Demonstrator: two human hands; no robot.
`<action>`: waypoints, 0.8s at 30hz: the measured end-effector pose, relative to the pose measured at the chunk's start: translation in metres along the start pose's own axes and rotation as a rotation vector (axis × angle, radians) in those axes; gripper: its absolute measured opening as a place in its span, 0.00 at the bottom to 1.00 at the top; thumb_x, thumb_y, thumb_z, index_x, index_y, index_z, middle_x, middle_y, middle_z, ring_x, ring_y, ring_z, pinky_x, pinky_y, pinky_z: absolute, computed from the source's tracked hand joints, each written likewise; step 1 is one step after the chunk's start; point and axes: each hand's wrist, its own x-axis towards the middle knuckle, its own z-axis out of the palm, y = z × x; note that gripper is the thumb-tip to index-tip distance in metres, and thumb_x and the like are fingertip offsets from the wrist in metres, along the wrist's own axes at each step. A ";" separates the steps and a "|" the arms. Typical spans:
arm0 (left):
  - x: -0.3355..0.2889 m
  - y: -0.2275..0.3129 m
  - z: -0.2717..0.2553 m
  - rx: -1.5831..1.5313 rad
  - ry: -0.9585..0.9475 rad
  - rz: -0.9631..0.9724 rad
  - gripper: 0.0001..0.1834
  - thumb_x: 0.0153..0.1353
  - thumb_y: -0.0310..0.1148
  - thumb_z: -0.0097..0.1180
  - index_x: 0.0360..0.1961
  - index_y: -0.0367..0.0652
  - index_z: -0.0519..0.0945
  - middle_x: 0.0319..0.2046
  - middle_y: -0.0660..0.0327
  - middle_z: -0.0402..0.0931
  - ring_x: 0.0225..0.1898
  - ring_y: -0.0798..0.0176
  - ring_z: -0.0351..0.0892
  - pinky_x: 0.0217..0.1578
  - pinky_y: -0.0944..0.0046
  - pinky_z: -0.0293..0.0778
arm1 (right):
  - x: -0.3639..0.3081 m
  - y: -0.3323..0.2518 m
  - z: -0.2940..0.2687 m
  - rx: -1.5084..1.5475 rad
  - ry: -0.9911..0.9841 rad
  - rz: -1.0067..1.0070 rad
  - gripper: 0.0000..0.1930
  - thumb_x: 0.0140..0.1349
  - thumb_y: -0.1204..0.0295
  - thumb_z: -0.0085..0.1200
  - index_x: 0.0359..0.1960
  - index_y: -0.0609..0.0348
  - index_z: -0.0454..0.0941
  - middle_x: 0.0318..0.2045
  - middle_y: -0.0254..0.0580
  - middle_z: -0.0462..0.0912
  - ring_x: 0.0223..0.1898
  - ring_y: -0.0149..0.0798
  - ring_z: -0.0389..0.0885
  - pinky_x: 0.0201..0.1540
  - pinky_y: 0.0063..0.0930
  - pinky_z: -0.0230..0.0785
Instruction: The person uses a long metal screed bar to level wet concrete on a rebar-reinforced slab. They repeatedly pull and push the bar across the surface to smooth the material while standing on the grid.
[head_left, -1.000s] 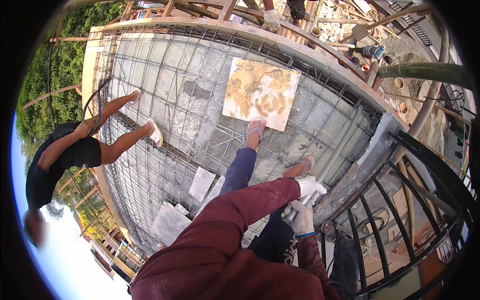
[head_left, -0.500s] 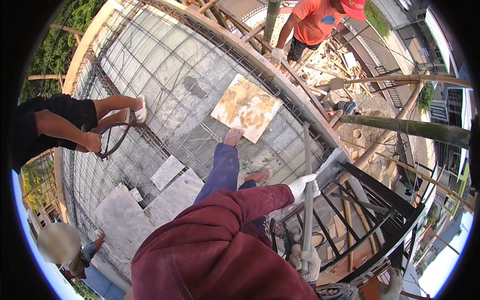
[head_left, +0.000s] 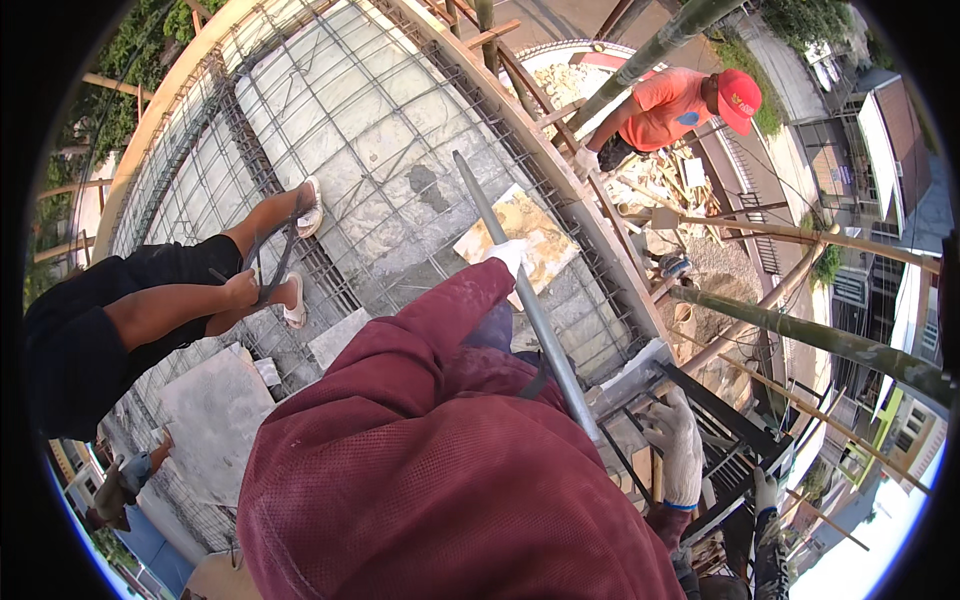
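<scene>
- Grey metal, smooth and tubular, forms one long pipe (head_left: 545,335), held aslant before the body, its upper end above a rebar mesh (head_left: 330,130) and its lower end beside a maroon garment (head_left: 450,480) of dimpled fabric.
- By the left hand (head_left: 510,256), gloved in white, the pipe is clasped along its length, the fingers wrapped round it; the left arm is stretched forward across the body.
- Right hand (head_left: 680,445), in a white glove with a blue-edged cuff, is held apart from the pipe, just beyond its lower end, with fingers extended and partly spread; whether the black metal frame (head_left: 728,412) is touched cannot be told.
- Beneath the pipe, one squarish board (head_left: 548,240), pale and blotched with ochre, is laid on the mesh of thin crossed bars.
- Farther left, two flat grey slabs, one large (head_left: 215,420) and one smaller (head_left: 338,337), are seen.
- Two co-workers are plainly shown: one in black clothes (head_left: 130,310) and two white sandals (head_left: 311,206), by whom a dark loop (head_left: 262,262) is held; one in an orange shirt (head_left: 665,110) and red cap (head_left: 739,100).
- Two thick greenish poles (head_left: 830,345) are counted at right.
</scene>
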 end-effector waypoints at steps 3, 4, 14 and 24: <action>-0.039 0.039 0.021 0.132 0.264 0.103 0.09 0.63 0.33 0.61 0.34 0.37 0.80 0.22 0.56 0.77 0.19 0.58 0.77 0.22 0.56 0.78 | 0.018 -0.070 0.064 -0.538 -0.266 -0.209 0.36 0.63 0.59 0.64 0.70 0.61 0.67 0.54 0.51 0.82 0.50 0.50 0.86 0.52 0.45 0.80; -0.048 0.051 0.021 0.142 0.323 0.126 0.08 0.63 0.32 0.61 0.34 0.37 0.80 0.22 0.56 0.77 0.19 0.58 0.78 0.21 0.56 0.79 | 0.025 -0.085 0.083 -0.858 -0.321 -0.343 0.38 0.61 0.61 0.65 0.71 0.58 0.64 0.50 0.52 0.83 0.47 0.54 0.86 0.47 0.47 0.81; 0.013 0.079 0.040 0.269 0.241 0.132 0.12 0.60 0.38 0.63 0.27 0.40 0.79 0.18 0.59 0.75 0.17 0.58 0.75 0.22 0.56 0.76 | 0.111 -0.067 0.106 -0.521 -0.446 -0.126 0.40 0.60 0.72 0.62 0.75 0.54 0.61 0.32 0.50 0.83 0.30 0.46 0.87 0.32 0.40 0.80; 0.029 0.105 0.103 0.199 0.119 -0.138 0.07 0.67 0.33 0.60 0.36 0.43 0.77 0.21 0.63 0.69 0.20 0.61 0.73 0.33 0.54 0.83 | 0.164 -0.130 0.119 0.570 -0.502 0.732 0.36 0.62 0.75 0.57 0.74 0.60 0.63 0.31 0.28 0.75 0.22 0.20 0.68 0.23 0.15 0.61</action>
